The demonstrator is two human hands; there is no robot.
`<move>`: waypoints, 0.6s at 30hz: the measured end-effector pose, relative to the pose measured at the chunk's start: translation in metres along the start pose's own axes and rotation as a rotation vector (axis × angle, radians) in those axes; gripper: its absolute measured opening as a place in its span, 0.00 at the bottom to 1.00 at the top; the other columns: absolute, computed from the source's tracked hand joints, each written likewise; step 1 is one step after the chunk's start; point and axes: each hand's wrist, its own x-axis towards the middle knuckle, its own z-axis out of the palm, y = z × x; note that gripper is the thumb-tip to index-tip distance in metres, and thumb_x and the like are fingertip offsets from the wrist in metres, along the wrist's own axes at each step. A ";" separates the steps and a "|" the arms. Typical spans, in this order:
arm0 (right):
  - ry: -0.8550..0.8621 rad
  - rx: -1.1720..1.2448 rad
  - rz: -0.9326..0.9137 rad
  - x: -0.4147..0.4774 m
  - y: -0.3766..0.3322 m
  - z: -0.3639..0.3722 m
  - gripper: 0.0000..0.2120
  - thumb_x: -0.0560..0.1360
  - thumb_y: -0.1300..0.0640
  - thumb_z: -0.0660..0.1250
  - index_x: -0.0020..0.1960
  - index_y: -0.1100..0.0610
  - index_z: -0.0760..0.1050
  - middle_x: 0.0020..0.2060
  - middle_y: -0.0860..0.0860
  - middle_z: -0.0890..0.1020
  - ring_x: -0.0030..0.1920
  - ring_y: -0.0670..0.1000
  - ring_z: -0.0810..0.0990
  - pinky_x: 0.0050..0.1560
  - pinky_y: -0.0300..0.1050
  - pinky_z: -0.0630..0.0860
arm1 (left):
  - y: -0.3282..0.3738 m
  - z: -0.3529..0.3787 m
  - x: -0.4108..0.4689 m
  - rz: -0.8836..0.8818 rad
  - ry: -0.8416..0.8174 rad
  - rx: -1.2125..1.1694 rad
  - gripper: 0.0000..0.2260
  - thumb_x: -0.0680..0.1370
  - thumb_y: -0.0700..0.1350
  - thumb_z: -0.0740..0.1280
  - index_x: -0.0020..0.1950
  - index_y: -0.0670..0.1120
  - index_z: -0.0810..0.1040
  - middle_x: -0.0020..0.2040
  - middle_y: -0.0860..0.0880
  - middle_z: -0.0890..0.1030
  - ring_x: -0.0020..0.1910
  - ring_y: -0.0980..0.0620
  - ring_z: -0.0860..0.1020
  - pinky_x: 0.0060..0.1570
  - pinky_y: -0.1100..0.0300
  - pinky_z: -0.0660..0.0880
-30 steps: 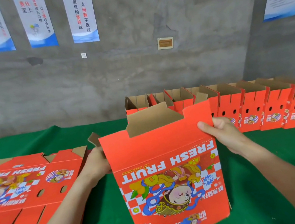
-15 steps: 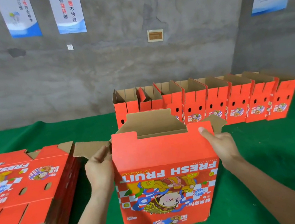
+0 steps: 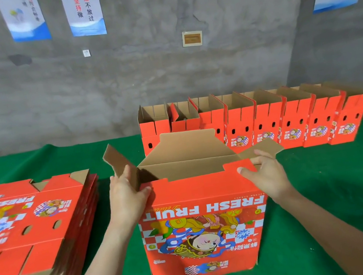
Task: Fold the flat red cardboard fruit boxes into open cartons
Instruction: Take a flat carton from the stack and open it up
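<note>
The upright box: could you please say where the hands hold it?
The left hand grips the box at its top left corner, by the side flap; right hand grips the top right corner.

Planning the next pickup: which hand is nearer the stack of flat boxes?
Left. The left hand grips the carton at its left flap, beside the stack; the right hand holds its right side, farther away.

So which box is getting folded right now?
Look at the green table, front middle. The box stands upright, right of the flat stack and in front of the row of cartons. Only it has the left hand and right hand holding its top corners.
</note>
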 end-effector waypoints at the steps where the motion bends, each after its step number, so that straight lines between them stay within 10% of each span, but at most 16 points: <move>1: -0.025 -0.050 -0.007 0.002 0.000 -0.001 0.16 0.72 0.54 0.73 0.59 0.50 0.78 0.71 0.53 0.67 0.71 0.52 0.65 0.65 0.46 0.62 | 0.001 0.000 0.003 0.025 -0.029 0.086 0.23 0.67 0.39 0.74 0.61 0.41 0.73 0.60 0.37 0.74 0.59 0.36 0.71 0.55 0.49 0.70; 3: -0.082 -0.143 -0.033 0.007 0.003 -0.005 0.35 0.71 0.53 0.73 0.74 0.54 0.61 0.74 0.52 0.62 0.72 0.53 0.62 0.68 0.48 0.62 | 0.002 0.001 0.006 0.034 -0.089 0.234 0.30 0.69 0.40 0.74 0.69 0.43 0.69 0.74 0.41 0.63 0.72 0.33 0.58 0.69 0.40 0.61; 8: -0.237 -0.765 -0.250 0.015 -0.009 -0.010 0.34 0.71 0.52 0.69 0.74 0.43 0.61 0.78 0.45 0.45 0.76 0.62 0.41 0.73 0.63 0.38 | 0.006 0.002 0.008 0.212 -0.155 0.376 0.39 0.69 0.38 0.74 0.76 0.49 0.61 0.79 0.54 0.43 0.77 0.41 0.43 0.72 0.37 0.50; 18: -0.506 -1.241 -0.368 0.032 -0.049 -0.003 0.46 0.69 0.64 0.64 0.78 0.49 0.42 0.76 0.55 0.34 0.75 0.61 0.32 0.70 0.67 0.34 | 0.010 -0.003 0.011 0.536 -0.421 0.133 0.37 0.76 0.43 0.69 0.78 0.57 0.51 0.67 0.50 0.76 0.64 0.48 0.74 0.64 0.58 0.69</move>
